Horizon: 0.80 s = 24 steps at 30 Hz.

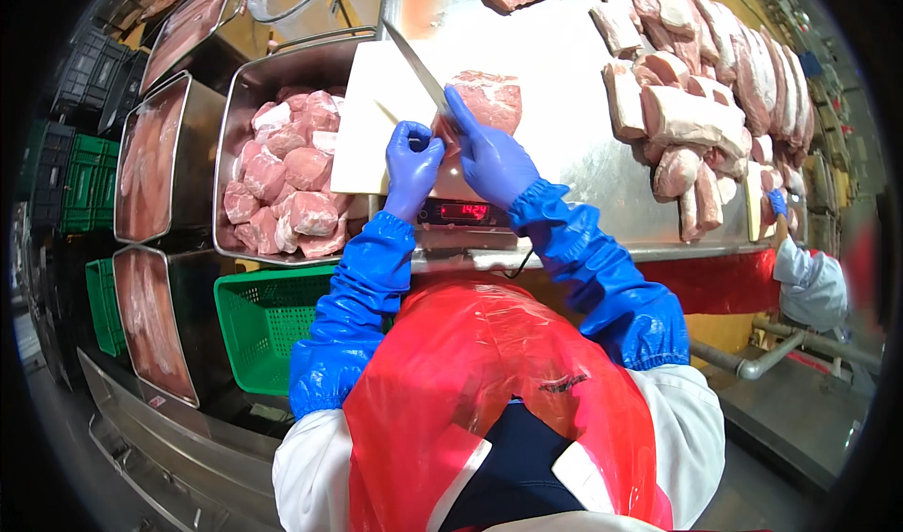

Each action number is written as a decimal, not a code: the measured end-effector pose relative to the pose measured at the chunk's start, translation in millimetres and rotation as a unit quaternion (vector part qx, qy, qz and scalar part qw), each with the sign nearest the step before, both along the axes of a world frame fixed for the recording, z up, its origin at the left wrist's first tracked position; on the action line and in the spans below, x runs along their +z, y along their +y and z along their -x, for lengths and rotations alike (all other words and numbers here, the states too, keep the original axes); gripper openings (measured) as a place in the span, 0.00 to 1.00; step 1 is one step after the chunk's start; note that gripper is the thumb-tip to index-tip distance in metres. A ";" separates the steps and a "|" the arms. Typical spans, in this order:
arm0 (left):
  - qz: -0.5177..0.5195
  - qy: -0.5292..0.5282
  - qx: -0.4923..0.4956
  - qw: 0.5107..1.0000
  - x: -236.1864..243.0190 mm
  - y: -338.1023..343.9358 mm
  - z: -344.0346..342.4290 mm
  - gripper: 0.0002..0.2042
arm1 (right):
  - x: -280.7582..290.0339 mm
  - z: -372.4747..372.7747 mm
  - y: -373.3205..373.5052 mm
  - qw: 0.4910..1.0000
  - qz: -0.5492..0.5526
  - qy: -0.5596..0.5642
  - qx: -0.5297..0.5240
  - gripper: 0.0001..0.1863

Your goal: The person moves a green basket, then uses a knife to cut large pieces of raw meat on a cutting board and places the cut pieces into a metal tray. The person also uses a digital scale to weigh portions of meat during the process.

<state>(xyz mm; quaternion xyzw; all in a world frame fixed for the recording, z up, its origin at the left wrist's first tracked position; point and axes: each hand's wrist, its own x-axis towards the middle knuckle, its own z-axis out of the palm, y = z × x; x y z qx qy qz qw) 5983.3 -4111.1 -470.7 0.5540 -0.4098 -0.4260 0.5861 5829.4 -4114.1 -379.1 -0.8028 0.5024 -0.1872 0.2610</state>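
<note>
Gripping a knife (pixel 415 64) toward eleven o'clock, your right hand (pixel 497 163) extends its forefinger; left hand (pixel 414 172) curled, hold unclear; meat (pixel 496 97) at one o'clock seems slippery, soft: cup its sides

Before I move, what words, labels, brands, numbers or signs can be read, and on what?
Dark display: lit red digits, legible, but I won't copy them.
Red apron: small dark mark, too blurred to tell if it's writing.
Small label, lower left: too small to read.

Violet-blue gloves (pixel 501 167), crinkled glossy blue sleeve covers (pixel 616 292), translucent red apron (pixel 470 344), white coat (pixel 691 428), navy top (pixel 508 471)
</note>
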 end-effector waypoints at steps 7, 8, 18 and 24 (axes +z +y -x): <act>0.054 -0.105 0.024 0.993 -0.9 0.2 -10.0 0.08 | 40.4 99.5 120.0 0.935 -0.084 0.342 0.038 0.48; 0.042 -0.111 0.023 0.993 -2.9 0.5 -18.0 0.08 | 55.0 109.2 125.6 0.925 -0.096 0.365 0.048 0.48; 0.101 -0.276 -0.064 0.954 7.8 0.3 -25.9 0.12 | -2.4 -19.5 16.0 0.998 0.034 0.058 -0.022 0.47; 0.058 -0.266 -0.025 0.962 3.2 -17.9 -39.9 0.07 | 15.1 49.6 80.7 0.969 -0.094 0.228 0.014 0.48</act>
